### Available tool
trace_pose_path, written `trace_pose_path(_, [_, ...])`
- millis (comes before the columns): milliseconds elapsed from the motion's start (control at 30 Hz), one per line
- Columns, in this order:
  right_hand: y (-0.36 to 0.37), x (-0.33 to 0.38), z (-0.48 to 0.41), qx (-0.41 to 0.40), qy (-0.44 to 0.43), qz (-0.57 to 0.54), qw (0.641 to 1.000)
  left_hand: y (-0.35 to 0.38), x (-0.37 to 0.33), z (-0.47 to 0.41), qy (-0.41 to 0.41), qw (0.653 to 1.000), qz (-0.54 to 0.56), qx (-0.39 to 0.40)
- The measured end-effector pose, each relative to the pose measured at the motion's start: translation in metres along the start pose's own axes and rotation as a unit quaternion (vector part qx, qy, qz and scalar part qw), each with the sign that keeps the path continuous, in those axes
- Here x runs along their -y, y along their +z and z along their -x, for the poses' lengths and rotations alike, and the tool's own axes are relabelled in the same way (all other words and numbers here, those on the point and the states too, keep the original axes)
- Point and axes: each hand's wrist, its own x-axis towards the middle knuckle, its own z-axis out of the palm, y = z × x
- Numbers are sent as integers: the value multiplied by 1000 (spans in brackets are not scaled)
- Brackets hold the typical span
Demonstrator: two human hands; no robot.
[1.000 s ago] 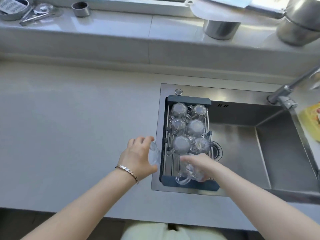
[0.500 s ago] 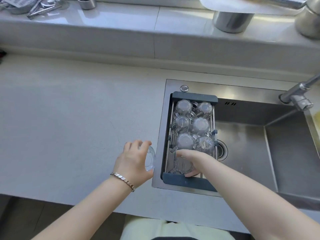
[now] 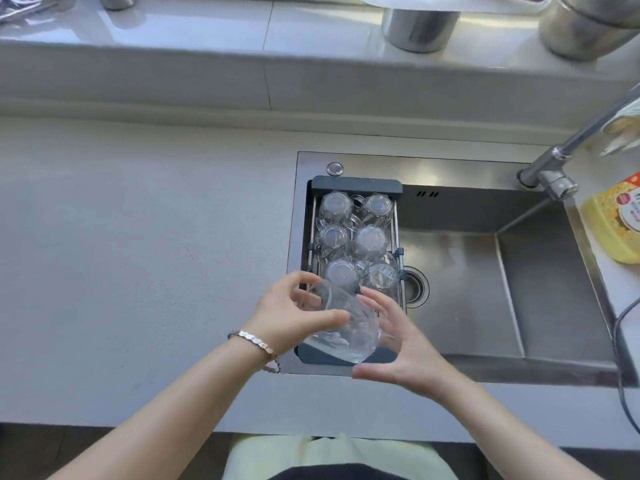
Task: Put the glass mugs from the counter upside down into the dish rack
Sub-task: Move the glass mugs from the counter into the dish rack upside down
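Observation:
A dark grey dish rack spans the left end of the sink. Several glass mugs stand upside down in it, in two columns. My left hand, with a bracelet on the wrist, grips one more glass mug and holds it tilted over the rack's near end. My right hand is at that mug's right side with its fingers spread, and the fingertips lie against the glass. I cannot tell if another mug sits beneath the held one.
The steel sink lies right of the rack, and a faucet stands at its far right corner. A yellow bottle and a dark cable are at the right edge. Steel pots stand on the sill. Grey counter stretches left.
My left hand carried its mug from the counter edge rightward over the rack's near end. My right hand let go of the mug it was setting down and came up beside the left one.

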Motion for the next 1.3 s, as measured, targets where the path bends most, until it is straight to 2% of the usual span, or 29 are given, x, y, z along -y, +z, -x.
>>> trace_pose_path(67, [1, 4, 14, -58, -43, -110, 991, 15, -4, -2, -14, 992, 104, 64])
trace_pose_path(133, [-7, 6, 19, -129, -53, -125, 982, 31, -3, -8, -5, 986, 129, 102])
trace_pose_path(200, [-20, 6, 17, -189, -26, -46, 981, 41, 3, -19, 36, 995, 31, 82])
trace_pose_path(267, [-33, 0, 6, -247, 26, 84, 965, 42, 13, -35, 92, 981, -169, 35])
trace_pose_path(333, [-41, -9, -8, -257, 70, 215, 940, 42, 24, -51, 127, 928, -350, 14])
trace_pose_path(433, [-36, -19, -28, -198, 99, 339, 914, 49, 40, -70, 150, 829, -537, 47])
trace_pose_path(500, [-26, -22, -38, -189, 120, 377, 899, 57, 48, -77, 153, 785, -595, 82])
trace_pose_path(567, [-19, -23, -45, -213, 145, 386, 886, 63, 54, -82, 151, 765, -617, 101])
trace_pose_path(633, [-17, -23, -48, -231, 157, 398, 873, 66, 57, -84, 148, 769, -614, 99])
trace_pose_path(800, [-13, -30, -43, -206, 162, 456, 851, 70, 60, -84, 128, 799, -581, 84])
trace_pose_path(967, [-9, -42, -50, -196, 132, 427, 873, 70, 60, -85, 112, 818, -559, 78])
trace_pose_path(1100, [-8, -54, -58, -195, 151, 394, 886, 64, 61, -86, 114, 828, -541, 87])
trace_pose_path(1300, [-1, -66, -63, -237, 136, 372, 887, 63, 62, -86, 113, 840, -524, 79])
